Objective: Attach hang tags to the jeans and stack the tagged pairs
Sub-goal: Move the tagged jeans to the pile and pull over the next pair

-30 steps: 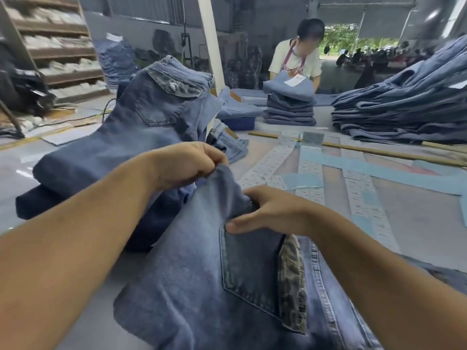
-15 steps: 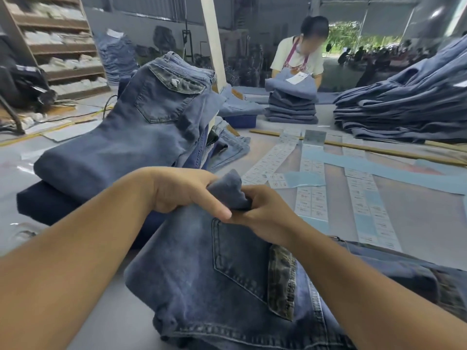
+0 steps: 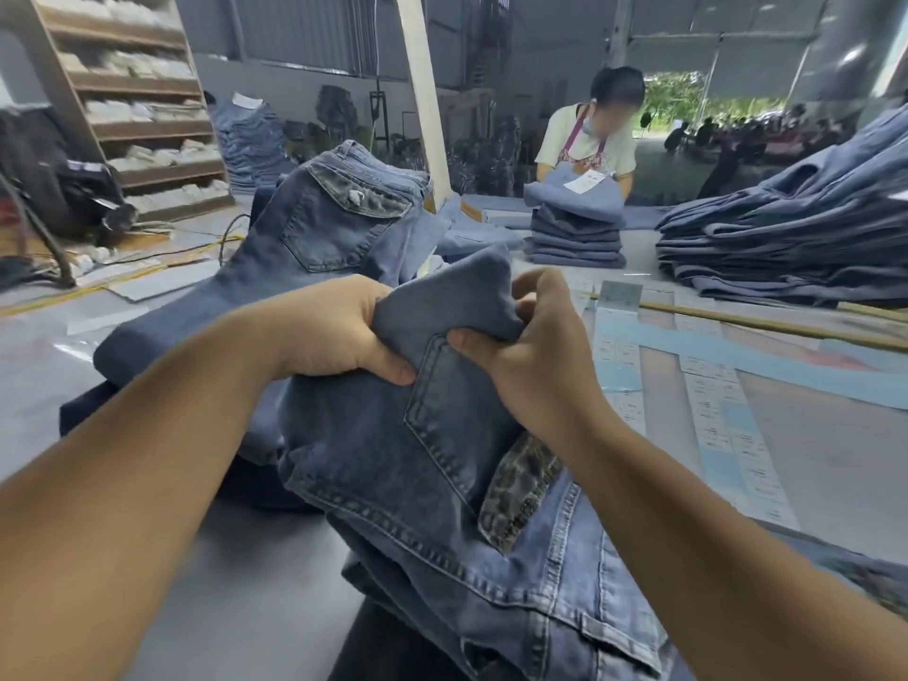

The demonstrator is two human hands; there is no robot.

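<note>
Both hands, the left hand (image 3: 339,331) and right hand (image 3: 535,356), clutch a bunched fold of the jeans (image 3: 442,484) at frame centre. Right fingertips vanish behind denim. Label strips (image 3: 712,400) on the table (image 3: 835,464) at right are unreadable; the jeans run off the lower edge.

A tall brown wooden shelving rack (image 3: 132,105) stands left against grey corrugated metal walls (image 3: 304,31); daylight enters a wide doorway (image 3: 712,100) behind a leaning white post (image 3: 422,95).
</note>
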